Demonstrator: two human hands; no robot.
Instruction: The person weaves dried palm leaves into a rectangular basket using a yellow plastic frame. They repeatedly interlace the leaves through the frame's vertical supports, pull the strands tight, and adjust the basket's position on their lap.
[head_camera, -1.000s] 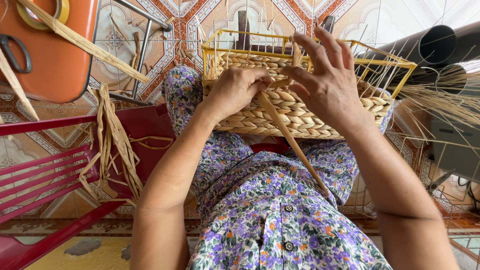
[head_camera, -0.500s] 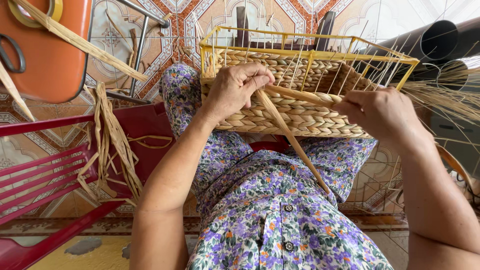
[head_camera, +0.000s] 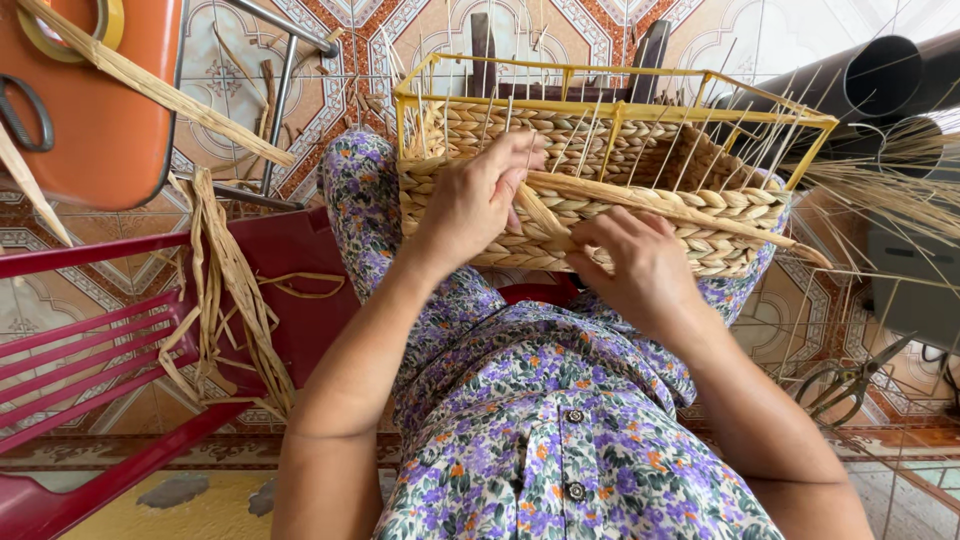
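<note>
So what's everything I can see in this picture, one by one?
woven basket: one, tan braided fibre, on the person's lap.
wire frame: one, yellow, standing around the basket's top.
loose strand: one, tan, lying across the basket's near side, touched by both hands.
fibre bundle: one, tan, draped over the red chair.
red chair: one, left of the lap.
orange seat: one, top left, with a tape roll and dark scissor handles on it.
scissors: one pair, dark metal, on the tiled floor, lower right.
dark pipe: one, top right.
dry straw: one bunch, right.
left hand: on the basket's wall.
right hand: on the near wall.
</note>
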